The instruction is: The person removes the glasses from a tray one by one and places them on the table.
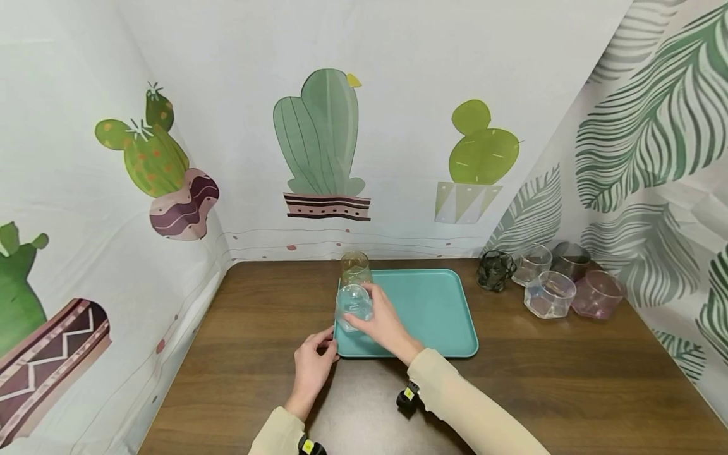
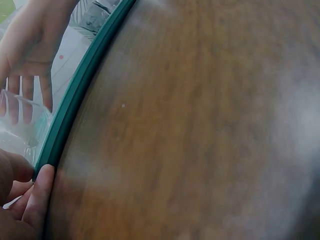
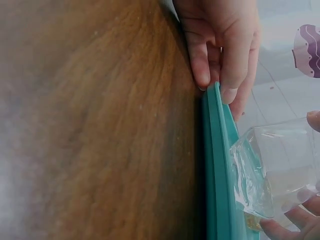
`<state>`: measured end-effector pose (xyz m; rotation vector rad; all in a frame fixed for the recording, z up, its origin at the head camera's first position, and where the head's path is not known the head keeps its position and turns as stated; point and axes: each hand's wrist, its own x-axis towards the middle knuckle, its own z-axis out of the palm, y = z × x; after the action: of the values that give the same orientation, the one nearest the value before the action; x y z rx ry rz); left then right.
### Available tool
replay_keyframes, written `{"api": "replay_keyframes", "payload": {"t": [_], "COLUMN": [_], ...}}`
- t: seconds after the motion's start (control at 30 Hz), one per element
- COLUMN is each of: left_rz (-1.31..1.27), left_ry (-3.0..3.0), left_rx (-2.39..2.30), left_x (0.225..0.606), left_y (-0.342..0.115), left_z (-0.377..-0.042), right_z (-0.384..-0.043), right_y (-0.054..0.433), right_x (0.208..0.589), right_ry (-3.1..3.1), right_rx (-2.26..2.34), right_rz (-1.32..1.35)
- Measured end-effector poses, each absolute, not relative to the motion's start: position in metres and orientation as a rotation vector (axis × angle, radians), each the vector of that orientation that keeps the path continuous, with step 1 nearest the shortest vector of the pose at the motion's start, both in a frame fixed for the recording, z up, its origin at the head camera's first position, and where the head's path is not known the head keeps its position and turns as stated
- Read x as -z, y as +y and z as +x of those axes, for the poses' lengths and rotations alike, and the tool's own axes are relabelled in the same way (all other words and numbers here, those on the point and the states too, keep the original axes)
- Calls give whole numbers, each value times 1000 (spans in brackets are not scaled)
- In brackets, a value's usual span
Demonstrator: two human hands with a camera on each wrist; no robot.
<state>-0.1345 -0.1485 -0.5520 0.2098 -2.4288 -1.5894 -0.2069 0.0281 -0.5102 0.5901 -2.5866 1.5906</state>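
Note:
My right hand point(image 1: 387, 322) grips a clear glass point(image 1: 347, 297) over the left part of a teal tray point(image 1: 438, 313), thumb on the near side. In the right wrist view the clear glass point(image 3: 285, 145) has its base close to the tray's surface. Behind it, at the tray's back left corner, stands an amber-tinted glass point(image 1: 355, 268), partly covered by the clear one. My left hand point(image 1: 313, 366) pinches the tray's rim at the front left corner between thumb and fingers, as the right wrist view also shows.
Several glasses group at the back right of the wooden table point(image 1: 546, 379): a dark crumpled-looking one point(image 1: 497, 272), a clear one point(image 1: 531, 262), a smoky one point(image 1: 570, 260), an iridescent one point(image 1: 548, 296) and a pink one point(image 1: 598, 296). A cactus-print cloth point(image 1: 398, 158) hangs behind.

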Motion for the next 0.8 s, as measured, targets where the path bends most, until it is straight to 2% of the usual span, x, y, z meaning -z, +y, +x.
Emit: {"api": "replay_keyframes", "payload": {"t": [0.47,0.8], "left_rz": [225,209], "left_ry": [-2401,-2401], "left_rx": [1629,1647], "left_x": [549,550], "left_y": [-148,-148], "left_z": [-133,-133], "right_z": [-192,-179], "right_y": [55,91], "right_x": [511,512], "right_ry": [-2524,-2550], "right_rx": [-1655,-1647], "right_rz": [547,453]}}
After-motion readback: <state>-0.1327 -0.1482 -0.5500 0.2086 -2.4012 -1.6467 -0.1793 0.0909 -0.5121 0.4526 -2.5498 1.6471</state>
